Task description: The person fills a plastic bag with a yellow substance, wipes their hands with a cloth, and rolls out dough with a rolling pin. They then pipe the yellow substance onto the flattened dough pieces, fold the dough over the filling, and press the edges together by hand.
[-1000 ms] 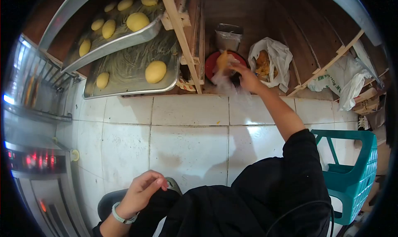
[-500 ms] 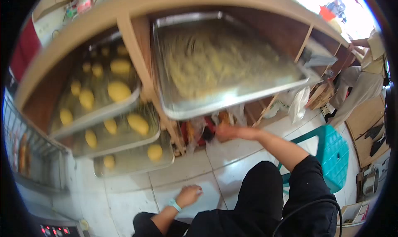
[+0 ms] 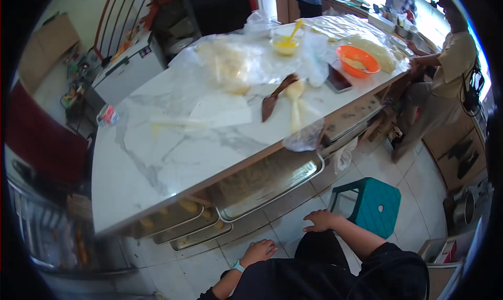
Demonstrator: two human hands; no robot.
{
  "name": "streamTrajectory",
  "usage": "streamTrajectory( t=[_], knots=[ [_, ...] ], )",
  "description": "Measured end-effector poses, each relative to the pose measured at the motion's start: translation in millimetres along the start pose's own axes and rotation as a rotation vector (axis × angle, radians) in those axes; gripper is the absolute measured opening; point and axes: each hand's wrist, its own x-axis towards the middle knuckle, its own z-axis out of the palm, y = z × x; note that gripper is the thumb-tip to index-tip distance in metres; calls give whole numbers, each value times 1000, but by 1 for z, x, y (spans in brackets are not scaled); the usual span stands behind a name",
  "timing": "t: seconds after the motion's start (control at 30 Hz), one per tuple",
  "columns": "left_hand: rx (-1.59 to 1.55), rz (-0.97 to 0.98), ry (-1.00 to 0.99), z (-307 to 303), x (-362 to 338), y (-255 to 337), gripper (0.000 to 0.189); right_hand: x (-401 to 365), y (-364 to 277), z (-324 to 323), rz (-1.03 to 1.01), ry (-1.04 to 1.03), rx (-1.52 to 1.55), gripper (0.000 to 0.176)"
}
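Both hands are low, and each grip is released: the left hand (image 3: 259, 252) has its fingers loosely spread, the right hand (image 3: 319, 221) the same, neither holding anything. Nearest the right hand stands the green stool (image 3: 378, 208), upright on the tiled floor (image 3: 191, 268). That should be light, stiff plastic, hard to damage; the seat edge or a leg is the place to take it. Nearest the left hand is the lowest tray (image 3: 199, 238), jutting out under the marbled surface (image 3: 133, 142). It should be rigid metal, perhaps slick along the rim, best taken by both sides and kept level, since the yellow piece (image 3: 219, 224) on it could roll and, if it's dough, would dent easily.

Now the looks: the stool's seat is flat and many-sided, with a small hole in the middle. The tray is shallow, silvery-rimmed, and below the wide tray (image 3: 262, 187), which shows greasy-looking streaks; blur hides how far back either one reaches.
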Motion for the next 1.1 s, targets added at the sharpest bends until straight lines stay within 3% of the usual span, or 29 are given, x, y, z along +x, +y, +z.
streamTrajectory(
  t=[0.2, 0.37, 0.6, 0.67, 0.73, 0.9, 0.97, 1.1],
  knots=[
    [138, 127, 5, -55, 46, 97, 26, -81, 28, -11, 56, 93, 275, 65],
    [181, 320, -58, -82, 97, 195, 25, -140, 40, -6, 227, 337, 493, 55],
    [318, 519, -337, -56, 102, 261, 23, -225, 37, 92, 556, 670, 785, 46],
    [345, 657, -464, -43, 93, 266, 25, -254, 18, 131, 764, 592, 793, 43],
    [372, 622, -584, -36, 78, 269, 26, -279, -23, 167, 965, 618, 910, 41],
    [523, 858, -785, -16, 39, 254, 29, -278, -175, 283, 1275, 768, 1276, 39],
    [577, 899, -850, -9, 23, 246, 29, -250, -248, 325, 1338, 717, 1410, 40],
    [643, 881, -983, -4, -30, 211, 33, -195, -384, 411, 1193, 381, 1699, 42]
  ],
)
